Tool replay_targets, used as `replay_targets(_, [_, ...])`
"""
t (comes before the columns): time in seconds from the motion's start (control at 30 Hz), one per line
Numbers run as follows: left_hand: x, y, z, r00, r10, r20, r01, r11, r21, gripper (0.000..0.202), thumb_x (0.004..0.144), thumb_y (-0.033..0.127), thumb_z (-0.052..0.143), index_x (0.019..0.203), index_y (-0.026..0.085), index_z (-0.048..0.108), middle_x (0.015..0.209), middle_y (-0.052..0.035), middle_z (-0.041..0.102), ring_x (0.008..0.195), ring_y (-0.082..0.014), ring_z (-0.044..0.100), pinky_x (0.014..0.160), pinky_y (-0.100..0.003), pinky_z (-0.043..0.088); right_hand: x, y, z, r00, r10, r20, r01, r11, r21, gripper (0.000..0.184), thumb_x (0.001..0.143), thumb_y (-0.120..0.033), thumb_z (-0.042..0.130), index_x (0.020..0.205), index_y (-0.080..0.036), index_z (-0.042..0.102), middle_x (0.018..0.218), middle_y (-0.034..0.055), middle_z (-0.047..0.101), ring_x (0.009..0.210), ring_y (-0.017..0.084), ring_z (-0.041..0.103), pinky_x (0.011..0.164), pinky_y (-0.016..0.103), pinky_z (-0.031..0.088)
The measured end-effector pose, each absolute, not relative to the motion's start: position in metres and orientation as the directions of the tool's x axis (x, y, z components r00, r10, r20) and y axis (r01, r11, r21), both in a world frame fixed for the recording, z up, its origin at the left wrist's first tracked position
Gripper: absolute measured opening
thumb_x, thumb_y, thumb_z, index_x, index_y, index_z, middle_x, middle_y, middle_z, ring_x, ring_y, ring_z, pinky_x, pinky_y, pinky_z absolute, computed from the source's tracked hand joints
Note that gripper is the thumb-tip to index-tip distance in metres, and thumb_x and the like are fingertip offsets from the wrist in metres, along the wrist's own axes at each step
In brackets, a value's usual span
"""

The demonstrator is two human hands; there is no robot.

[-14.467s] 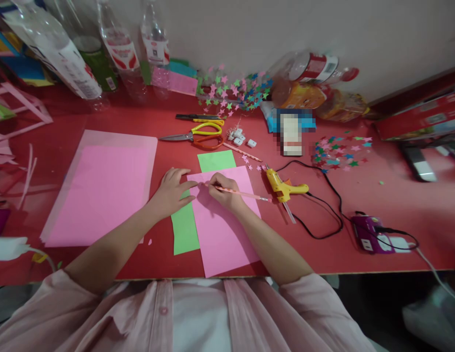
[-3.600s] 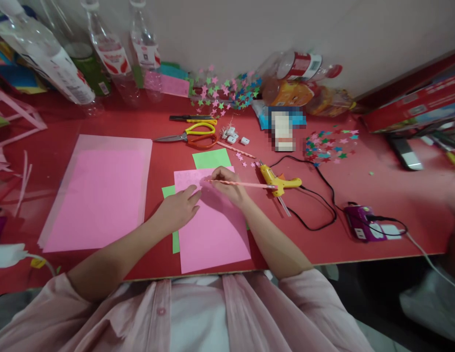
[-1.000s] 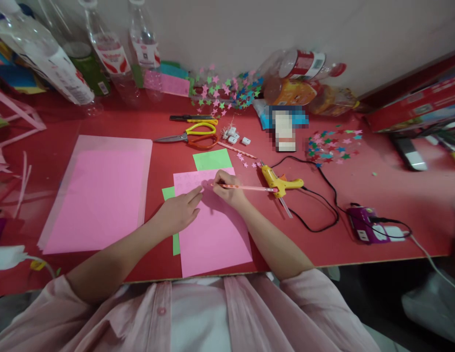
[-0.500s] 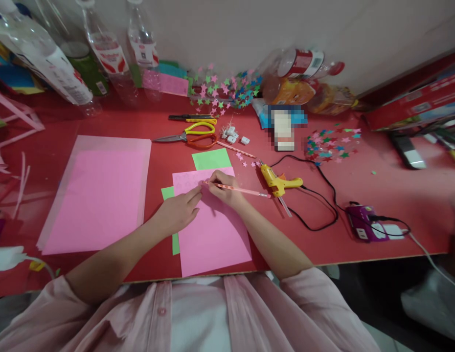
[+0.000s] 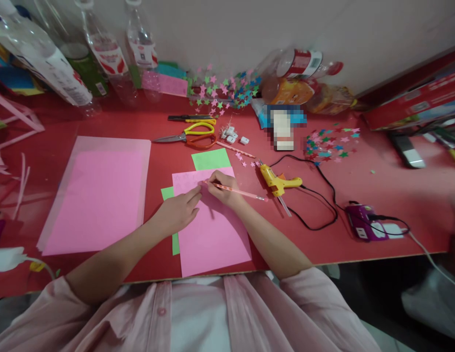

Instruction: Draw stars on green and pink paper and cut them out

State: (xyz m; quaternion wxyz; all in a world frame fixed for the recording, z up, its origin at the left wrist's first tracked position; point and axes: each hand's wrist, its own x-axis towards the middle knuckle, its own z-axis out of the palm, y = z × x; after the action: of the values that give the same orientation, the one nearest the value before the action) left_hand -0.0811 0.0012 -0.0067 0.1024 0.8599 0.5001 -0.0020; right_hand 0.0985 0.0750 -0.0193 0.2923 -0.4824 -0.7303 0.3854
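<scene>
In my right hand [image 5: 223, 188] is a pink patterned pencil [image 5: 245, 192], its tip down on a sheet of pink paper [image 5: 213, 244] and its eraser end pointing right. Faint star outlines run along the sheet's upper left edge. My left hand [image 5: 179, 211] lies on the same sheet, fingers stretched toward the pencil tip; whether a small piece sits under the fingertips I cannot tell. Green paper [image 5: 212, 159] sticks out from beneath the pink sheet at the top and left. Several small pink paper stars [image 5: 244, 159] lie just beyond my right hand.
A stack of pink paper [image 5: 102, 195] lies left. Yellow-and-orange-handled scissors [image 5: 191, 135], a cutter [image 5: 189, 118] and another pencil [image 5: 235, 149] lie beyond the sheet. Right are a yellow glue gun [image 5: 279, 182], its black cord and a purple power adapter [image 5: 363, 222]. Bottles [image 5: 110, 61] line the wall.
The pencil's eraser end has dipped slightly and shifted a little left as my right hand moves it. My left hand stays in place on the sheet.
</scene>
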Motion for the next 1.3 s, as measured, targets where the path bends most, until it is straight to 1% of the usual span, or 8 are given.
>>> replay_targets(0.13, [-0.0811, 0.0015, -0.0065, 0.501, 0.860, -0.099, 0.859, -0.479, 0.181, 0.043, 0.096, 0.028, 0.035, 0.135, 0.014, 0.046, 0.145, -0.0113, 0.044, 0.105, -0.0209, 0.063, 0.074, -0.029, 0.054, 0.0987, 0.0740, -0.0179, -0.331, 0.942, 0.057, 0.509, 0.229, -0.830, 0.012, 0.075, -0.025, 0.053, 0.066, -0.021, 0.047, 0.059, -0.0038, 0.050, 0.055, 0.010, 0.044, 0.055, 0.023, 0.033])
replay_targets(0.27, [-0.0812, 0.0013, -0.0054, 0.499, 0.860, -0.104, 0.860, -0.477, 0.183, 0.043, 0.096, 0.028, 0.035, 0.135, 0.014, 0.046, 0.147, -0.0103, 0.042, 0.108, -0.0208, 0.062, 0.076, -0.028, 0.054, 0.0985, 0.0739, -0.0171, -0.297, 0.953, 0.061, 0.519, 0.215, -0.827, 0.018, 0.074, -0.030, 0.055, 0.063, -0.021, 0.044, 0.056, -0.0044, 0.049, 0.053, 0.010, 0.042, 0.053, 0.023, 0.031])
replay_targets(0.47, [-0.0812, 0.0014, -0.0052, 0.490, 0.862, -0.127, 0.867, -0.467, 0.176, 0.044, 0.096, 0.029, 0.036, 0.137, 0.016, 0.045, 0.147, -0.0116, 0.041, 0.105, -0.0211, 0.063, 0.076, -0.029, 0.054, 0.0969, 0.0730, -0.0160, -0.245, 0.967, 0.073, 0.517, 0.194, -0.834, 0.024, 0.073, -0.034, 0.055, 0.060, -0.021, 0.040, 0.054, -0.0048, 0.046, 0.051, 0.009, 0.038, 0.050, 0.023, 0.029])
replay_targets(0.77, [-0.0811, 0.0017, -0.0040, 0.498, 0.857, -0.133, 0.862, -0.472, 0.184, 0.045, 0.096, 0.029, 0.035, 0.138, 0.015, 0.043, 0.148, -0.0111, 0.040, 0.108, -0.0206, 0.062, 0.076, -0.029, 0.054, 0.0972, 0.0737, -0.0145, -0.222, 0.972, 0.076, 0.552, 0.190, -0.812, 0.020, 0.071, -0.029, 0.053, 0.059, -0.022, 0.039, 0.054, -0.0045, 0.045, 0.051, 0.010, 0.039, 0.052, 0.024, 0.030])
replay_targets(0.9, [-0.0808, 0.0015, -0.0037, 0.492, 0.861, -0.131, 0.866, -0.468, 0.177, 0.045, 0.096, 0.029, 0.034, 0.138, 0.015, 0.044, 0.148, -0.0108, 0.040, 0.105, -0.0201, 0.063, 0.077, -0.028, 0.054, 0.0979, 0.0724, -0.0133, -0.236, 0.968, 0.080, 0.553, 0.202, -0.808, 0.017, 0.071, -0.028, 0.051, 0.060, -0.022, 0.040, 0.055, -0.0044, 0.046, 0.052, 0.010, 0.040, 0.052, 0.024, 0.031])
replay_targets(1.1, [-0.0804, 0.0015, -0.0028, 0.490, 0.862, -0.132, 0.867, -0.466, 0.178, 0.044, 0.096, 0.028, 0.035, 0.136, 0.015, 0.045, 0.148, -0.0101, 0.041, 0.103, -0.0201, 0.064, 0.077, -0.029, 0.054, 0.0994, 0.0725, -0.0156, -0.291, 0.956, 0.045, 0.558, 0.208, -0.804, 0.017, 0.072, -0.030, 0.052, 0.061, -0.022, 0.041, 0.055, -0.0042, 0.048, 0.052, 0.010, 0.042, 0.052, 0.023, 0.032])
replay_targets(1.3, [-0.0808, 0.0017, -0.0034, 0.496, 0.860, -0.119, 0.862, -0.470, 0.192, 0.043, 0.095, 0.027, 0.035, 0.136, 0.015, 0.045, 0.146, -0.0118, 0.043, 0.109, -0.0218, 0.062, 0.078, -0.030, 0.054, 0.0987, 0.0729, -0.0183, -0.351, 0.933, 0.075, 0.557, 0.273, -0.784, 0.011, 0.072, -0.024, 0.048, 0.062, -0.021, 0.043, 0.057, -0.0038, 0.051, 0.054, 0.010, 0.045, 0.055, 0.023, 0.034])
